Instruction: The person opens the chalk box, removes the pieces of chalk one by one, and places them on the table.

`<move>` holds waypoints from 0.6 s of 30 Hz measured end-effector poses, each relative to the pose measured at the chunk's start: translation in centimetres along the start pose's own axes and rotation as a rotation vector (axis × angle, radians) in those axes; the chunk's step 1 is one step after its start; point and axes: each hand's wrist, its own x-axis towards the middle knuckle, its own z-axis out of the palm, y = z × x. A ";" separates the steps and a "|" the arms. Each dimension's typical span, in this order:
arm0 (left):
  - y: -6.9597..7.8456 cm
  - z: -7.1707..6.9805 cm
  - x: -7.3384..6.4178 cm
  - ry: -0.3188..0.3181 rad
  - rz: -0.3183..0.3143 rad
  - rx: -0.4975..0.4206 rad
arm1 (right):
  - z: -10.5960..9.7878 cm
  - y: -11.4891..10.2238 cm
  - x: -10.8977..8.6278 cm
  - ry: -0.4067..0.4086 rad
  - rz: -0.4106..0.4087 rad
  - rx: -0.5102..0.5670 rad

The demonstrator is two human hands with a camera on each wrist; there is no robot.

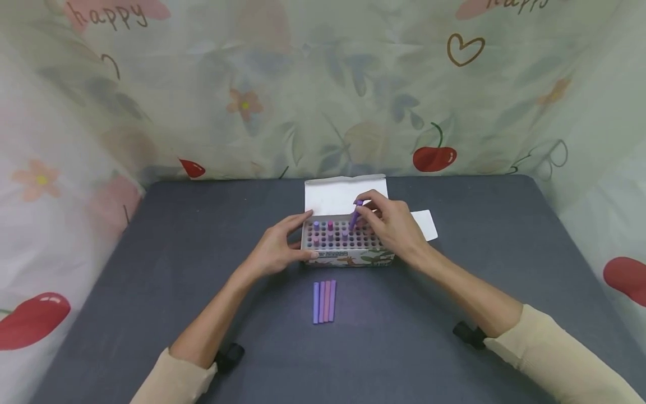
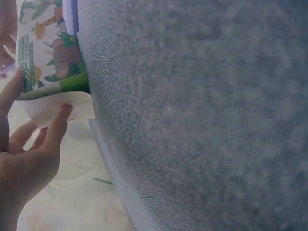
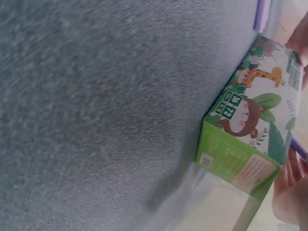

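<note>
In the middle of the frame, a box [image 1: 353, 259] full of small holes is set on the dark table [image 1: 202, 269]. Its left end is held by the left hand [image 1: 276, 244], with the thumb at the front and the other fingers spread to the back. In the left wrist view, a white flap [image 2: 50, 108] at that end is touched by a fingertip. A purple stick [image 1: 354, 219] is pinched in the right hand [image 1: 396, 224] and held at a tilt over the holes. Whether its low end is inside a hole cannot be told.

Because of the tilt, the hole could be missed, and the stick could be caught on the rim. If it is pushed hard like that, it could be snapped. If the pinch is made too loose, it could be dropped. A few standing sticks [image 1: 330, 225] are seen in the holes nearby, and they could be bumped by the right fingers. If the left hand is lifted, the box could be slid or tipped by a push. Below the box, four loose sticks [image 1: 322, 303] are laid side by side, and they could be rolled apart by a brushing arm.
</note>
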 end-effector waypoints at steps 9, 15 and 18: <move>0.0 0.0 0.2 0.003 -0.007 -0.008 | -0.4 -0.6 -0.5 0.002 0.034 0.124; 0.1 0.0 0.0 -0.002 -0.012 -0.007 | -0.3 -1.0 -1.3 0.001 0.084 0.176; 0.1 0.1 -0.2 -0.003 -0.018 0.000 | -0.2 -1.3 -1.9 -0.007 0.122 0.241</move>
